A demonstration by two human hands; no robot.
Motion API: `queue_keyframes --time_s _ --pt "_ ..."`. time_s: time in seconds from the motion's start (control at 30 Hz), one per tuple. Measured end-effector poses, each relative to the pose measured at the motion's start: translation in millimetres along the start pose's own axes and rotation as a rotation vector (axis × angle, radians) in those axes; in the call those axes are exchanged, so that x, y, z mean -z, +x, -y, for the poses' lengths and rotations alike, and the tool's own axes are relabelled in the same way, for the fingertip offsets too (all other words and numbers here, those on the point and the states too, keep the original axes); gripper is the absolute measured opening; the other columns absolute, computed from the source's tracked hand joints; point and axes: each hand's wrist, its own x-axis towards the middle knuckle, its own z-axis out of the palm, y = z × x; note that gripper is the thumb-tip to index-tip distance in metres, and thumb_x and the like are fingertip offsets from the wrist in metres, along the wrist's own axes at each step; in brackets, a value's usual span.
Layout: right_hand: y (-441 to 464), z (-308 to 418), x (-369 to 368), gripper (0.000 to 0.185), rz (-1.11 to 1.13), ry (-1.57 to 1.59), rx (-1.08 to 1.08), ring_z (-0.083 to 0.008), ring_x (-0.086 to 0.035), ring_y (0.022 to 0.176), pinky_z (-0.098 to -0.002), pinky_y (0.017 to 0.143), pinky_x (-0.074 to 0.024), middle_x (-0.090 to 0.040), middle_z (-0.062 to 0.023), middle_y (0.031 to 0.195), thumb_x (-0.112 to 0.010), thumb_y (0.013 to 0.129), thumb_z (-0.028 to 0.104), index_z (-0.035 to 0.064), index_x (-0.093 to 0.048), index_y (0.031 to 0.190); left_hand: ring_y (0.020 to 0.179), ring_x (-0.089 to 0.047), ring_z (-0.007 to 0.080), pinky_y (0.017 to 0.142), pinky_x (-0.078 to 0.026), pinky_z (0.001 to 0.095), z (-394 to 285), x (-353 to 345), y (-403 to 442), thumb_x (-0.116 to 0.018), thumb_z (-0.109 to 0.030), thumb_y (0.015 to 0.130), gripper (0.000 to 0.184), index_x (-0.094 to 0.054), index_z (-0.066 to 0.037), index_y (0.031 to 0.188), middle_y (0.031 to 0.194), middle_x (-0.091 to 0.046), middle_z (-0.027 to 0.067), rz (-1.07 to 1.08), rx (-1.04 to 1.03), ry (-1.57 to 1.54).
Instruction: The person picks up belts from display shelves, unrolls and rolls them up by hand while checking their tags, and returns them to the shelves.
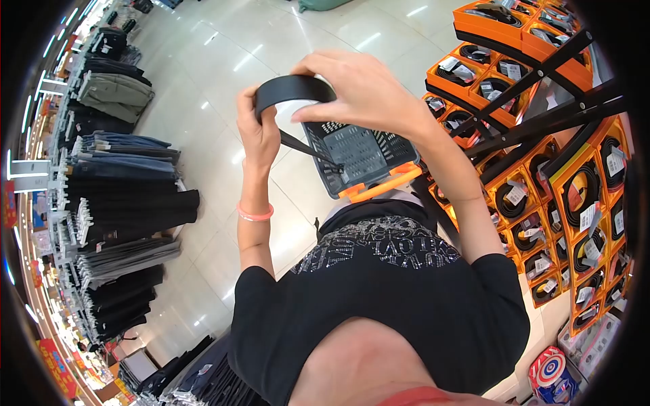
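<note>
A black belt (pixel 292 88) is bent into a loop between my two hands, above the floor. My left hand (pixel 260 128) grips the loop's left side, fingers wrapped round it, and a narrow black length hangs down to the right from there. My right hand (pixel 352 88) is curved round the right end of the loop, thumb below and fingers above, pressed to the band. Below and beyond my hands stands a dark grey shopping basket (pixel 330 177) with an orange handle (pixel 386 183). The hanging length reaches over the basket's left part.
Racks of folded trousers (pixel 128 203) line the left side. On the right stands a display with orange trays (pixel 497 91) of coiled belts (pixel 582 196) and black metal bars (pixel 548 115). Tiled floor (pixel 210 115) lies between them. A round red and blue box (pixel 552 369) is at the lower right.
</note>
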Motion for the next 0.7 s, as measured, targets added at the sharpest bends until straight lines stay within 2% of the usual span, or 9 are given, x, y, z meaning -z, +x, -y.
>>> queue_keyframes --time_s 0.1,0.13,0.27,0.33,0.37,0.43,0.5,0.57,0.7 --pt "8.8 -11.0 1.8 0.03 0.215 -0.165 -0.131 -0.0322 -0.059 0.072 -0.0384 0.065 -0.0462 -0.061 -0.0131 0.073 -0.067 0.078 0.03 0.0029 -0.061 0.09 0.064 -0.044 0.0061 0.057 -0.036 0.0198 -22.5 -7.2 13.6 -0.048 0.001 0.091 0.018 -0.049 -0.002 0.109 0.077 -0.051 0.001 0.042 0.001 0.067" --pt "10.1 -17.3 -0.3 0.032 0.176 -0.098 -0.13 -0.0346 -0.059 0.07 -0.0413 0.065 -0.0465 -0.06 -0.016 0.07 -0.065 0.079 0.031 0.0001 -0.058 0.08 0.072 -0.058 0.0216 0.066 -0.046 0.0299 -30.7 -5.1 19.3 -0.054 0.002 0.086 0.023 -0.049 0.0 0.109 0.087 -0.06 0.0147 0.076 0.022 0.114" --pt "10.0 -20.6 -0.5 0.025 0.185 -0.108 -0.142 -0.0288 -0.062 0.07 -0.0368 0.065 -0.0473 -0.062 -0.0148 0.075 -0.065 0.08 0.022 0.0012 -0.061 0.092 0.07 -0.059 0.0216 0.064 -0.046 0.0308 -48.4 -7.8 30.3 -0.056 -0.002 0.087 0.028 -0.047 -0.001 0.113 0.086 -0.06 0.0149 0.152 0.033 0.163" --pt "8.3 -38.6 -13.7 0.02 -0.011 0.174 -0.262 -0.0199 -0.064 0.07 -0.032 0.06 -0.0499 -0.065 -0.012 0.081 -0.063 0.08 0.011 0.0008 -0.062 0.097 0.07 -0.059 0.0219 0.063 -0.047 0.0315 -53.1 -13.8 31.4 -0.061 -0.008 0.086 0.036 -0.044 -0.001 0.118 0.087 -0.061 0.015 0.18 0.083 0.134" --pt "7.8 -42.7 -17.7 0.02 -0.011 0.169 -0.257 -0.0199 -0.064 0.07 -0.032 0.06 -0.0499 -0.065 -0.012 0.081 -0.063 0.08 0.011 0.0008 -0.062 0.097 0.07 -0.059 0.0219 0.063 -0.047 0.0315 -52.7 -16.8 31.3 -0.061 -0.008 0.086 0.036 -0.044 -0.001 0.118 0.087 -0.061 0.015 0.175 0.078 0.131" --pt "9.8 -48.7 -26.7 0.021 -0.108 0.411 -0.475 -0.0129 -0.064 0.073 -0.026 0.057 -0.0514 -0.067 -0.0083 0.088 -0.058 0.08 0.001 0.0013 -0.063 0.1 0.071 -0.06 0.0217 0.063 -0.047 0.0307 -46.2 -22.2 29.0 -0.065 -0.013 0.085 0.046 -0.04 -0.001 0.122 0.087 -0.061 0.0145 0.167 -0.042 0.016" --pt "7.9 -56.5 -37.4 0.021 -0.179 0.551 -0.459 -0.0126 -0.063 0.073 -0.0232 0.055 -0.0519 -0.066 -0.0074 0.09 -0.057 0.081 -0.001 0.0003 -0.063 0.101 0.073 -0.06 0.0211 0.063 -0.048 0.0306 -39.9 -24.7 24.3 -0.068 -0.014 0.082 0.051 -0.041 0.0 0.123 0.091 -0.06 0.0138 0.175 0.003 -0.039" --pt "5.4 -50.9 -36.5 0.021 -0.245 0.847 -0.588 -0.0144 -0.064 0.073 -0.0236 0.055 -0.0521 -0.066 -0.0089 0.091 -0.057 0.081 -0.001 -0.0026 -0.063 0.102 0.075 -0.059 0.0196 0.064 -0.048 0.0306 -36.9 -27.2 19.6 -0.07 -0.012 0.078 0.055 -0.043 -0.001 0.124 0.093 -0.057 0.0126 0.163 -0.033 -0.064" --pt "-1.7 -55.0 -40.4 0.02 -0.211 0.99 -0.681 -0.0143 -0.064 0.073 -0.0239 0.057 -0.0531 -0.066 -0.01 0.091 -0.057 0.085 0.003 -0.0043 -0.063 0.103 0.081 -0.06 0.0133 0.07 -0.05 0.0266 -25.6 -29.8 13.3 -0.069 -0.003 0.077 0.051 -0.046 0.003 0.122 0.101 -0.059 0.0107 0.088 -0.088 0.123"
